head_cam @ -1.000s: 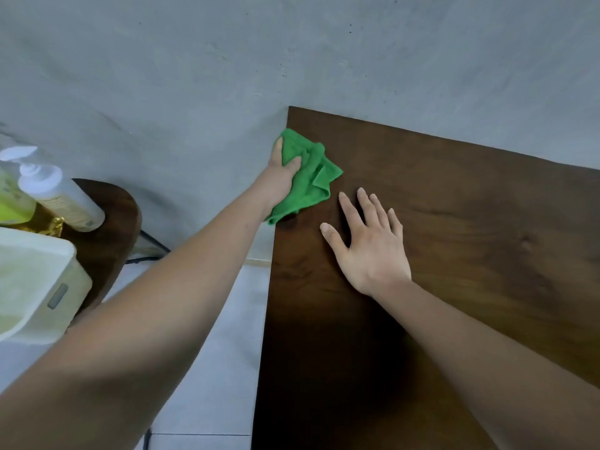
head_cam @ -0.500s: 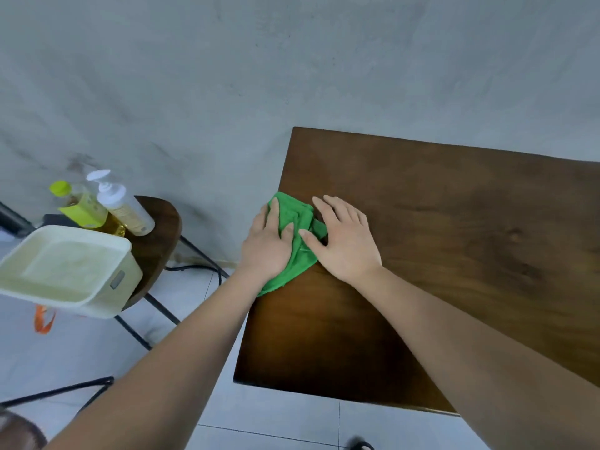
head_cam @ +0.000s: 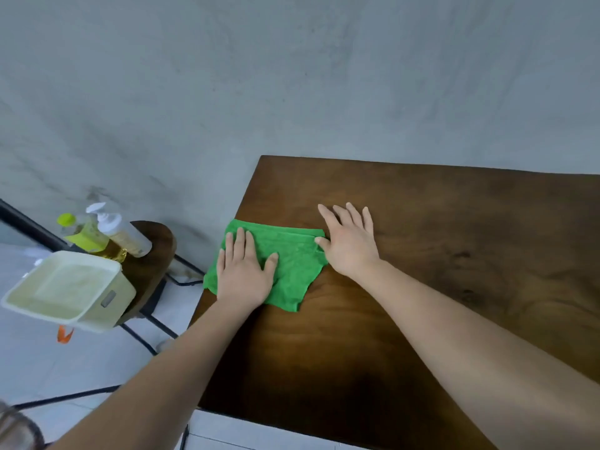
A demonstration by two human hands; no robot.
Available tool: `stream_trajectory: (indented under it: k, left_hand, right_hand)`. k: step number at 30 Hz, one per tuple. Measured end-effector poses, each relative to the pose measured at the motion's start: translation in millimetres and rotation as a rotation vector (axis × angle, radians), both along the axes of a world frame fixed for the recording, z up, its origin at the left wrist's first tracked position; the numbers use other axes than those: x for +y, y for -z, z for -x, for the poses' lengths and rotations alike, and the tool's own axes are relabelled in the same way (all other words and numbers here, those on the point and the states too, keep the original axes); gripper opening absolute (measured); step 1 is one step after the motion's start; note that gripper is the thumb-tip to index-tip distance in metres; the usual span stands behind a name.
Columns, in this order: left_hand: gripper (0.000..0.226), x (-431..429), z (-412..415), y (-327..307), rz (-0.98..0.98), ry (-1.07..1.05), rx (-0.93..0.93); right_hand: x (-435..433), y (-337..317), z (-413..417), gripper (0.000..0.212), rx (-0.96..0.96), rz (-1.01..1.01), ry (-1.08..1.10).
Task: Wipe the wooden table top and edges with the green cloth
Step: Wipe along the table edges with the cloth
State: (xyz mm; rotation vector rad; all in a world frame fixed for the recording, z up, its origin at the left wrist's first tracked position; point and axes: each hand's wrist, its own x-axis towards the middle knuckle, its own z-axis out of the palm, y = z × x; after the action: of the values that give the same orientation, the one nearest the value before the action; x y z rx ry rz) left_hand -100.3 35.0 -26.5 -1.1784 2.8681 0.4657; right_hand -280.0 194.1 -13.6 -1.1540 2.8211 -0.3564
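Note:
The green cloth [head_cam: 293,254] lies spread flat on the dark wooden table [head_cam: 454,303], at its left edge, with one corner hanging slightly over the side. My left hand [head_cam: 243,271] rests palm down on the cloth's left half, fingers extended and pointing away from me. My right hand [head_cam: 349,241] lies flat on the wood just right of the cloth, with its thumb touching the cloth's right edge. Neither hand grips the cloth.
A grey wall runs along the table's far edge. To the left, a small round wooden stool [head_cam: 156,254] carries a cream plastic tub [head_cam: 65,287], a yellow-green bottle [head_cam: 82,237] and a pump bottle [head_cam: 125,237]. The floor below is pale tile.
The cloth was bunched in my left hand at the far left corner. It has since come toward me along the left edge and both hands have spread it out flat.

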Motion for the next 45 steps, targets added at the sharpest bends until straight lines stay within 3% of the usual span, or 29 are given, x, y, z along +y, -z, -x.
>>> stream_trajectory:
  k: [8, 13, 17, 21, 25, 33, 37, 45]
  left_hand:
    - [0.083, 78, 64, -3, -0.031, 0.023, -0.009]
    - [0.083, 81, 75, -8, -0.073, -0.027, 0.019]
    - [0.070, 56, 57, -10, -0.013, 0.017, 0.106]
    - [0.064, 14, 42, -7, 0.055, 0.056, 0.152]
    - [0.070, -20, 35, 4, 0.081, 0.153, 0.067]
    - [0.087, 4, 106, 1, 0.025, 0.249, 0.013]
    - [0.079, 19, 149, -4, -0.063, 0.350, 0.019]
    - [0.075, 2, 133, -1, 0.045, 0.407, 0.014]
  right_hand:
    - [42, -8, 59, 0.064, 0.080, 0.003, 0.060]
    - [52, -11, 15, 0.053, 0.041, 0.294, 0.002]
    - [35, -9, -32, 0.053, -0.089, 0.360, -0.078]
    - [15, -6, -47, 0.058, -0.250, 0.238, -0.023]
    - [15, 1, -37, 0.071, -0.266, 0.119, 0.049]
    - [60, 13, 46, 0.081, -0.073, -0.171, 0.100]
    - [92, 8, 84, 0.083, -0.066, -0.204, 0.177]
    - [71, -2, 59, 0.077, 0.015, -0.200, 0.249]
